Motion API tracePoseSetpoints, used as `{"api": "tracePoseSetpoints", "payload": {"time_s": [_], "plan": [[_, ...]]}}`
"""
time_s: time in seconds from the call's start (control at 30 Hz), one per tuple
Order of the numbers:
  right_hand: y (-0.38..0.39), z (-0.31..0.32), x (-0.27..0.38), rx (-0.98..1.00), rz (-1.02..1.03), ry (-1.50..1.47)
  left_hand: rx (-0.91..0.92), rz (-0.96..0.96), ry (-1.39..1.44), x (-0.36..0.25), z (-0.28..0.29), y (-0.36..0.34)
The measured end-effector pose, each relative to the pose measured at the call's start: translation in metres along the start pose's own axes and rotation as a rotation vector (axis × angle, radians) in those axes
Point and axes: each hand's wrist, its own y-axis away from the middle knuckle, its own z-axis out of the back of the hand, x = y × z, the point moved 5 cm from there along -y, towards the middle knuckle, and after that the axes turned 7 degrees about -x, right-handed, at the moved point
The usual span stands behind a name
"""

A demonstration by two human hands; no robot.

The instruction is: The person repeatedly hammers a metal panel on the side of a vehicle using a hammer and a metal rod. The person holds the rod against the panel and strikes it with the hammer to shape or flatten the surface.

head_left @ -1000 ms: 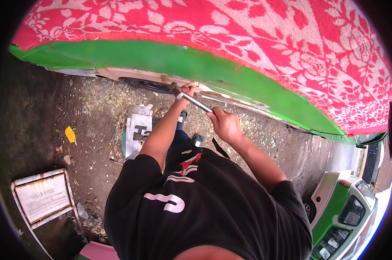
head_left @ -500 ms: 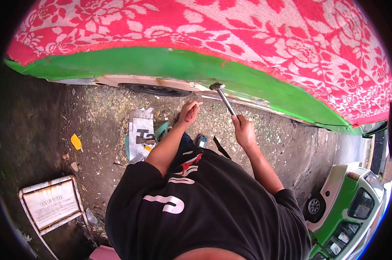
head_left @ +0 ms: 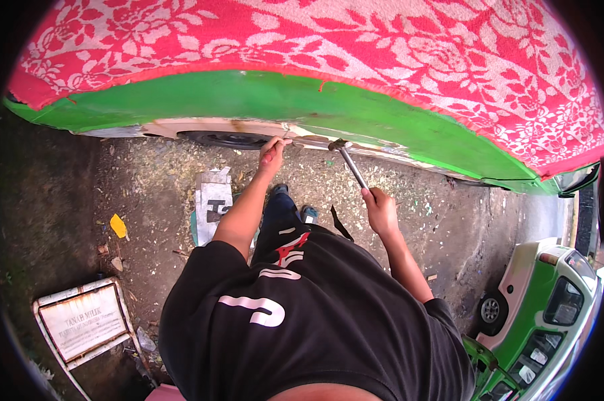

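In my right hand (head_left: pixel 381 212) is a hammer (head_left: pixel 353 167), its metal shaft slanting up and left. The hammer's head is near the lower edge of a vehicle's green side panel (head_left: pixel 262 97); I cannot tell whether they touch. My left hand (head_left: pixel 270 156) is closed round a slim tool with a reddish handle, and a thin end (head_left: pixel 288 139) points at the panel's bottom edge beside the wheel. Its exact kind is too small to make out. Along that bottom edge, bare pinkish and whitish patches (head_left: pixel 202 125) show where the green stops.
A red and white floral cloth (head_left: pixel 302 40) covers the vehicle above. Under the panel is a dark tyre (head_left: pixel 228 140). A printed sheet (head_left: pixel 212 194) lies by my feet, a yellow scrap (head_left: pixel 118 226) further left. A framed sign (head_left: pixel 81 317) stands lower left; a green-white van (head_left: pixel 549 301) is lower right.
My left hand has moved up and left, bringing the slim tool to the panel's lower edge. The hammer, still in my right hand, has dropped slightly lower and to the right.
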Motion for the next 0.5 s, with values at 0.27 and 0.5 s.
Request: {"api": "tracePoseSetpoints", "payload": {"time_s": [0.27,0.5], "plan": [[0.006,-0.013,-0.013,0.000,-0.104,-0.030,0.067,0.099,0.179,0.023,0.018,-0.019],[-0.018,-0.042,0.055,0.119,0.039,0.039,0.105,0.100,0.084,0.017,0.017,-0.033]]}}
